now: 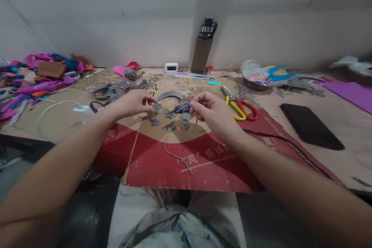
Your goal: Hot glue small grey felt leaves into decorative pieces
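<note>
My left hand (136, 103) hovers over the cardboard with its fingers curled, thumb and fingertips at the edge of a small grey felt-like piece (158, 107). Thumb and forefinger of my right hand (207, 109) pinch a thin grey cord (195, 122) whose end hangs down. Beside those fingertips is a dark blue, shiny bundle (183, 107), partly hidden. Several more grey cut pieces (170, 128) lie between the hands. Behind them rests a curved grey strip (171, 95). Nearer to me, a loose grey cord (177, 155) lies on the red-printed cardboard (162, 174).
Scissors (238, 104) with yellow and red handles and a black phone (310, 126) lie to the right. Behind stand a bottle (202, 50), a small white clock (171, 68) and a metal bowl (257, 84). Colourful scraps (43, 73) and a white charger (83, 112) are left.
</note>
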### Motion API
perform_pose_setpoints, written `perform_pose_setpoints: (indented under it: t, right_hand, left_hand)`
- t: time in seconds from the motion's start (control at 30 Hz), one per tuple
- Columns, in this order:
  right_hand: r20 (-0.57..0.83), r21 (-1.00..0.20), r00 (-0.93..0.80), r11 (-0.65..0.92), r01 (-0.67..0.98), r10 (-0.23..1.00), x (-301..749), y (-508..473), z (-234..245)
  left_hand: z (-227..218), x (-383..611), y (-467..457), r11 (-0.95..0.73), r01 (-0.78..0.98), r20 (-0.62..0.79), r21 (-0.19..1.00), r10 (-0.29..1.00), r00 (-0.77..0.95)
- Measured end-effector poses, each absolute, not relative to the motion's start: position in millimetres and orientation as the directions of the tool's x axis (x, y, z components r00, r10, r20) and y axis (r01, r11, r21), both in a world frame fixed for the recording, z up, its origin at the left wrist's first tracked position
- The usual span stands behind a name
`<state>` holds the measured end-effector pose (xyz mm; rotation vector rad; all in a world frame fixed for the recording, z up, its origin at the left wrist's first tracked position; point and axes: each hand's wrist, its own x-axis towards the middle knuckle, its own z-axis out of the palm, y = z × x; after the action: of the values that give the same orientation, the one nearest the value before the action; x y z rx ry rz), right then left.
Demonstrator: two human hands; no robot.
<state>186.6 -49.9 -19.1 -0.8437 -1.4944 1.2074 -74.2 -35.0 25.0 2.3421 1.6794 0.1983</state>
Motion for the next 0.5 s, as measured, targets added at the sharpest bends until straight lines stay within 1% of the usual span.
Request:
perform_pose_setpoints:
  t: [0.13,0.2,0.27,0.33,0.4,0.47,0.5]
  right_hand:
    - [0.260,-0.965,-0.264,0.261,-0.033,0.929,187,-48,-22]
    - [0.251,-0.966,-0.266,0.257,-0.015,0.931,187,-47,-23]
    - [0.244,-0.968,-0.269,0.252,-0.008,0.932,187,-46,-25]
    - [0.237,-0.969,-0.270,0.246,-0.002,0.933,187,-44,-27]
    - [0.231,-0.971,-0.271,0.241,0.003,0.934,186,-43,-28]
    - [0.229,-0.971,-0.272,0.239,0.002,0.935,186,-43,-29]
    - [0.229,-0.971,-0.272,0.237,-0.002,0.935,185,-42,-29]
  left_hand:
    - [9,-77,-21,-0.245,0.938,-0.069,0.245,0.961,0.269]
    - [3,-81,-18,-0.219,0.938,-0.068,0.269,0.967,0.246]
    - [2,-85,-20,-0.210,0.925,-0.024,0.316,0.973,0.229]
    - [4,-87,-28,-0.187,0.915,0.070,0.358,0.982,0.173]
    - [10,-83,-40,-0.143,0.910,0.215,0.389,0.975,0.062]
    - [17,-76,-54,-0.136,0.898,0.384,0.418,0.923,-0.039]
    - [20,-71,-61,-0.144,0.888,0.438,0.437,0.896,-0.070]
